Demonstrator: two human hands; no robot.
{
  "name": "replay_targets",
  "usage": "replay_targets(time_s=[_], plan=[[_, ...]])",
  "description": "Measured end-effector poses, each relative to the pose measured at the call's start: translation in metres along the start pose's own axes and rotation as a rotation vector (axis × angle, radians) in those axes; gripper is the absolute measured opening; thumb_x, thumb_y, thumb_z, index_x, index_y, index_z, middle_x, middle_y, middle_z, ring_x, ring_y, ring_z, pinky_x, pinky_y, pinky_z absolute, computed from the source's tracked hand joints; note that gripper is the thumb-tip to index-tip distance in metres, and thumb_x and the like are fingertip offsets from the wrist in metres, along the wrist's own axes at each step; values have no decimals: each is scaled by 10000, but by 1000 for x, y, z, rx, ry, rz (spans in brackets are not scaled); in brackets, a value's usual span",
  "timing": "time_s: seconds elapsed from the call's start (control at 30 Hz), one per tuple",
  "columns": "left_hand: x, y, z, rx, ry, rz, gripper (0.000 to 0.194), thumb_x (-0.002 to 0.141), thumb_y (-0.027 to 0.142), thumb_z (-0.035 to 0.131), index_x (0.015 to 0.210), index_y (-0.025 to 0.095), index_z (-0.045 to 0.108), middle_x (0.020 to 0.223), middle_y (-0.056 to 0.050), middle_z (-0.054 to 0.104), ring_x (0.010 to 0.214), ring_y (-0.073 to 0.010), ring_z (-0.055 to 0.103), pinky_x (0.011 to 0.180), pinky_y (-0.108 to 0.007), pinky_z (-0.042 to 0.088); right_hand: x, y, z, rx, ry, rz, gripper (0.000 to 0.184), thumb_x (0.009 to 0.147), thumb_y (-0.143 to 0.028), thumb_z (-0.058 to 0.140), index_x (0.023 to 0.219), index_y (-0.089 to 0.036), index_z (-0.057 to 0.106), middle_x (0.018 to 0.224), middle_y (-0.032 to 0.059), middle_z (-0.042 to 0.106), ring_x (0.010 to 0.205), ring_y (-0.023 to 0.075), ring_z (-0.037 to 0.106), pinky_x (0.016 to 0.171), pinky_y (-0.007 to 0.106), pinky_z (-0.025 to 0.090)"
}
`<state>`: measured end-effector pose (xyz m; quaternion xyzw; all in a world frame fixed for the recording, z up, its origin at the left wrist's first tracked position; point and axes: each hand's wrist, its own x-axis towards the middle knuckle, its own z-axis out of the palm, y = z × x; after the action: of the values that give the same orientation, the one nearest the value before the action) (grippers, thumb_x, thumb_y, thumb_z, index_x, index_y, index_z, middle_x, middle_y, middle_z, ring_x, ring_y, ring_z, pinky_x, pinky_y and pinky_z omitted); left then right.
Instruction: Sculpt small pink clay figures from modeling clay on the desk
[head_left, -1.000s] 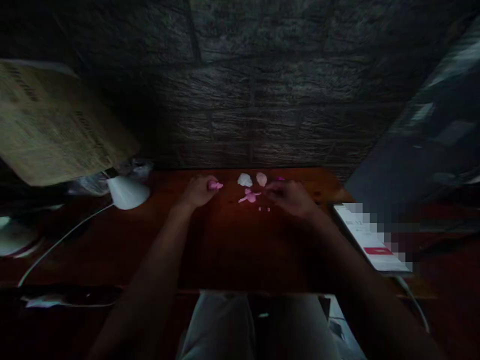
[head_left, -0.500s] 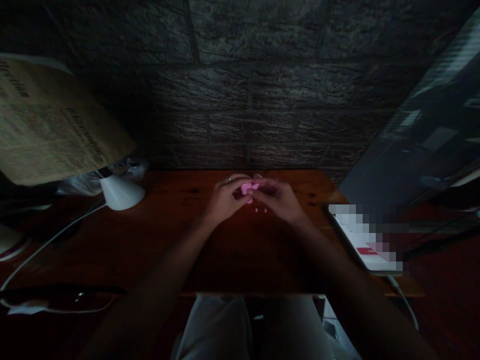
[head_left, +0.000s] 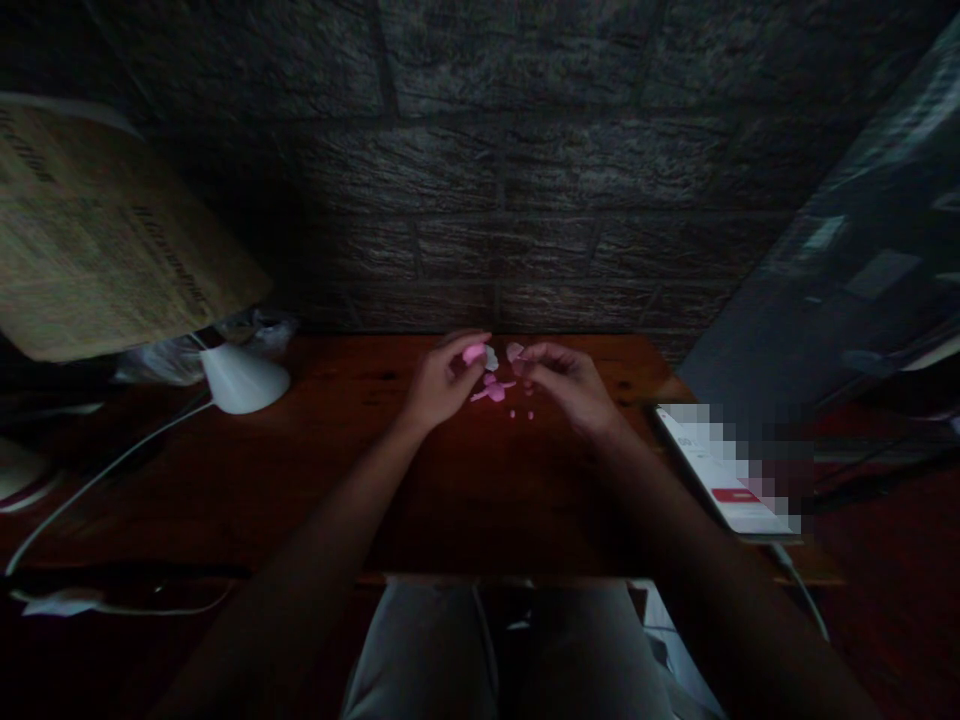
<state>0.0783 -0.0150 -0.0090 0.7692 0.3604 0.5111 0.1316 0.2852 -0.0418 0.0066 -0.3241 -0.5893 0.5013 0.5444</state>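
My left hand (head_left: 439, 387) is closed round a smooth pink lump (head_left: 473, 353) that looks like modelling clay. At its fingertips shows a whitish, ragged-edged piece (head_left: 491, 358); whether the hand holds it or it lies behind, I cannot tell. Opposite, my right hand (head_left: 570, 388) pinches at the edge of a thin pale pink piece (head_left: 514, 353). Between the hands a small pink figure (head_left: 493, 388) with thin limbs lies on the wooden table (head_left: 480, 480). Two tiny pink balls (head_left: 521, 415) lie just in front of it.
To the left stands a lamp with a white base (head_left: 244, 380) and a newsprint-patterned shade (head_left: 112, 240), its cable (head_left: 112, 470) trailing forward. A lit tablet (head_left: 720, 480) lies at the table's right edge. A dark stone-patterned wall (head_left: 495, 180) rises behind the table.
My hands have moved apart. The pink lump has stayed with my left hand, and the pink figure, mostly hidden before, now shows on the table.
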Motion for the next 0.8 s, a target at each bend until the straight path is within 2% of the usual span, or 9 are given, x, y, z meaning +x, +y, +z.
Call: replay_targets(time_s=[0.07, 0.13, 0.27, 0.37, 0.47, 0.53, 0.63, 0.73, 0.8], plan=[[3, -11, -13, 117, 104, -150, 279, 936, 221, 598, 1182, 182, 724, 1214, -106, 759, 1128, -242, 706, 1031, -430, 554, 0, -3, -1, 68, 58, 42, 214, 703, -387, 850, 809, -226, 756, 778, -4, 728, 673, 133, 624, 642, 277, 514], [6, -20, -32, 319, 109, -289, 285, 948, 247, 572, 1173, 169, 727, 1201, -122, 759, 1119, -264, 706, 1031, -438, 544, 0, -5, -3, 109, 86, 71, 260, 698, -410, 863, 879, -245, 777, 818, 0, 747, 672, 128, 626, 630, 270, 517], [6, -29, -60, 696, -214, -563, 277, 966, 257, 509, 1045, 188, 765, 1108, -144, 773, 1100, -331, 714, 993, -476, 538, -2, -1, 1, 88, -1, 90, 292, 751, -463, 843, 944, -252, 785, 864, 26, 760, 698, 143, 653, 627, 287, 531], [2, -29, -61, 750, -449, -628, 281, 961, 279, 520, 1086, 205, 761, 1168, -135, 766, 1132, -328, 708, 990, -447, 538, -3, 3, 6, 24, -71, 90, 307, 822, -525, 776, 883, -224, 763, 824, 38, 735, 681, 147, 637, 580, 280, 505], [-1, -27, -53, 749, -430, -604, 390, 929, 358, 599, 1264, 185, 698, 1255, -144, 741, 1233, -340, 658, 1031, -447, 525, -5, 4, 9, -56, -103, 81, 370, 861, -571, 726, 833, -202, 729, 743, 25, 686, 618, 129, 579, 534, 265, 471], [0, -23, -45, 714, -265, -511, 450, 902, 397, 648, 1286, 166, 683, 1204, -152, 756, 1173, -334, 684, 1007, -449, 541, -5, 5, 10, -88, -125, 85, 398, 872, -595, 708, 851, -198, 730, 715, 14, 660, 588, 119, 547, 523, 260, 460], [2, -11, -31, 438, -24, -223, 370, 925, 417, 648, 1183, 162, 724, 1065, -121, 790, 911, -245, 744, 880, -377, 589, -5, 7, 11, -92, -121, 99, 425, 881, -625, 687, 893, -205, 750, 689, -1, 634, 566, 114, 529, 514, 259, 457], [1, 9, -14, 96, 26, -49, 348, 977, 426, 609, 1202, 181, 712, 1017, -85, 804, 817, -176, 743, 735, -280, 593, -4, 12, 11, -73, -86, 100, 420, 862, -632, 708, 870, -216, 764, 658, -12, 628, 543, 107, 518, 511, 255, 456], [-2, 20, -2, 13, -6, 41, 333, 967, 392, 645, 1227, 194, 703, 1080, -85, 800, 891, -172, 751, 788, -278, 600, -3, 14, 10, -50, -64, 100, 410, 832, -632, 738, 866, -225, 775, 652, -13, 644, 530, 104, 517, 483, 243, 433]])
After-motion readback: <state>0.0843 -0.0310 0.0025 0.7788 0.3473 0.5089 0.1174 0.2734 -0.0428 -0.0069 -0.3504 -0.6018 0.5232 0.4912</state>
